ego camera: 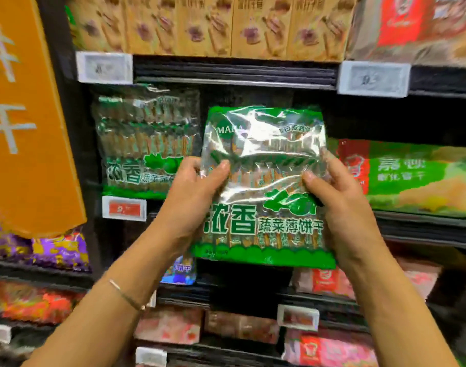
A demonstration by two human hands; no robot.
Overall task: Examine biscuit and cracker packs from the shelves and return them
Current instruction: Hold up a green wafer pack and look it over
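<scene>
- The green cracker pack (263,186) is being held upright in front of the shelves, near the middle of the view; its printed face is turning toward the camera; its clear upper window is glaring with reflected light; its lower edge is hanging in the air, touching no shelf.
- The left hand (192,197) is gripping the pack's edge at 9 o'clock; its fingers (221,168) are pinching the wrapper, the thumb lying on the front, the others hidden behind.
- The right hand (340,200) is gripping the edge at 3 o'clock; its fingers (310,178) are pinching the wrapper the same way, thumb in front.
- A thin bracelet (126,295) is sitting on the left wrist, at 7 o'clock from the pack.
- A matching green pack (144,139) is standing on the shelf at 10 o'clock, partly behind the left hand; a red price tag (124,207) is hanging just below it.
- At 12 o'clock a dark shelf rail (234,70) is running across; tan boxes (210,25) are standing in a row above it.
- At 3 o'clock a green and red pack (412,176) is lying on its shelf, blurred.
- Far out at 9 o'clock an orange sign (28,115) is hanging; purple packs (59,250) are showing beneath it.
- At 6 o'clock pink packs (171,324) are sitting on lower shelves, too blurred to read.
</scene>
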